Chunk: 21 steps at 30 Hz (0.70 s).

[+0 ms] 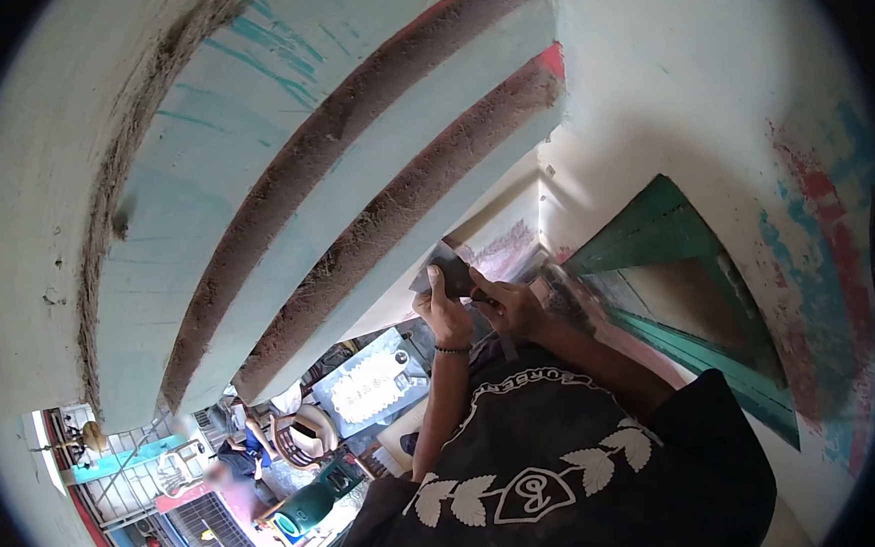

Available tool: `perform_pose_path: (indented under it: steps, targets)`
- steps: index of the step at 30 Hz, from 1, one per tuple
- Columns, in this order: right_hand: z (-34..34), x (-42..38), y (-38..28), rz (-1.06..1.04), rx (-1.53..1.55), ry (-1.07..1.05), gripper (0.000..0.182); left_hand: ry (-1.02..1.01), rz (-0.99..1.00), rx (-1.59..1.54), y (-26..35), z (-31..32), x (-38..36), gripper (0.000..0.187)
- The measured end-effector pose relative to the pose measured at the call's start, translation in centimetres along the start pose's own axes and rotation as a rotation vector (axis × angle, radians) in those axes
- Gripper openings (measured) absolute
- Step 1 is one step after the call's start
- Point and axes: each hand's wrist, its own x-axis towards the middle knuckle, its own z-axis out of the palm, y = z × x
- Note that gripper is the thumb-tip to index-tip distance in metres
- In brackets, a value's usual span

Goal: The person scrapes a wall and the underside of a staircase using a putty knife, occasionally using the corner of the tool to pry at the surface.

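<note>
A dark, flat, squarish piece [447,270] is held up in front of the chest. My left hand [443,313] is closed on its left side, with the thumb lying over its face. A dark bead bracelet is on that wrist. Close by on the right, my right hand [512,306] has its fingers bent, with the index finger at the piece's right edge. Something small and dark shows under those fingers, too small to make out.
Brown, rough stepped ledges [402,190] cross the pale wall above. A green-framed opening [655,230] is on the right. Below left are a table with a white cloth [369,386], a chair [302,440], a green drum [304,509] and people [239,494].
</note>
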Motion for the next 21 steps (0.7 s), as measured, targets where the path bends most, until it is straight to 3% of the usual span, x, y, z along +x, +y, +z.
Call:
perform_pose_path:
  steps: [4,5,7,8,10,11,12,14,18,19,21]
  targets:
    - [0.1,0.0,1.4,0.020,-0.102,-0.028,0.060,0.076,-0.063,-0.149,-1.3,0.1,0.5,0.024]
    - [0.2,0.7,1.9,-0.052,-0.080,0.034,0.060,0.098,-0.031,-0.089,-1.2,0.6,0.3,0.034]
    - [0.1,3.7,-1.7,-0.189,-0.016,0.139,0.058,-0.029,0.058,-0.048,2.0,1.2,0.6,0.033]
    - [0.4,3.1,-1.6,-0.148,-0.013,0.112,0.058,-0.088,0.112,-0.032,3.2,1.5,0.7,0.032]
    - [1.7,1.3,0.9,-0.081,-0.017,0.080,0.057,-0.040,0.042,0.030,1.2,0.1,0.4,0.031]
    - [2.6,0.3,3.4,-0.197,-0.009,0.157,0.059,0.044,-0.039,-0.078,-0.4,0.0,0.5,0.029]
    - [2.2,-0.2,3.9,-0.167,-0.040,0.106,0.060,0.134,-0.130,-0.186,-1.7,-0.4,0.2,0.028]
    - [1.4,-0.9,4.8,-0.094,-0.104,-0.009,0.062,0.045,-0.074,0.095,-2.9,-2.7,0.0,0.026]
    - [2.9,-0.6,4.4,0.069,0.049,0.023,0.074,0.012,-0.116,-0.082,-2.5,-2.1,0.9,0.029]
    - [3.1,-0.4,4.1,0.242,0.103,0.002,0.070,0.021,-0.108,-0.067,-3.4,-2.8,1.2,0.029]
    - [5.0,-1.1,6.8,0.227,0.152,-0.038,0.063,0.027,-0.130,-0.011,-5.9,-5.2,1.4,0.032]
